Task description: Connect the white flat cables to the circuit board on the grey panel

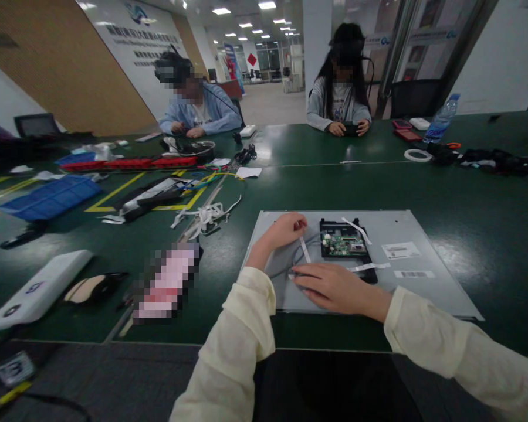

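A grey metal panel [405,293] lies flat on the green table in front of me. Mounted on it is a black plastic bracket [369,273] with a green circuit board [344,244], and white tape strips [372,266] cross it. My left hand [284,231] is over the panel's left part with its fingers curled; what they hold, if anything, is hidden. Just below those fingers runs another tape strip [305,249] near a grey cable [280,273]. My right hand [334,287] rests low on the panel, fingers stretched out, fingertips by the cable and the strip's lower end.
Left of the panel lie a phone [169,281], crumpled white tape [206,218], a white device [39,287] and a blue basket [50,196]. A water bottle [442,120] and tape roll [418,155] stand far right. Two people [341,88] sit across the table.
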A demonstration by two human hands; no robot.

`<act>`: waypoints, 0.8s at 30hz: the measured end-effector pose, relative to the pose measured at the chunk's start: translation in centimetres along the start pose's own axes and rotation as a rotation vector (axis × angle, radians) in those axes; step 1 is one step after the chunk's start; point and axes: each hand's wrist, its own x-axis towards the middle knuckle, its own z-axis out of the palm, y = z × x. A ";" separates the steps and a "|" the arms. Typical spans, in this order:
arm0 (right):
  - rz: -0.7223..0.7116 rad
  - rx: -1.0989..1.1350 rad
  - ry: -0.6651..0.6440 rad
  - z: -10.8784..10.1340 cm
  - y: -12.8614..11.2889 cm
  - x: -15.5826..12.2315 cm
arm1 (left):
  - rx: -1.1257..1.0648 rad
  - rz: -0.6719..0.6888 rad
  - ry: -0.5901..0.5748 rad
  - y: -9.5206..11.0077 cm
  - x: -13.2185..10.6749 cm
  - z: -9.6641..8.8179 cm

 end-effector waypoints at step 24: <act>0.139 -0.020 0.045 0.8 0.1 -0.1 | -0.039 -0.075 -0.058 -0.8 -0.2 -0.4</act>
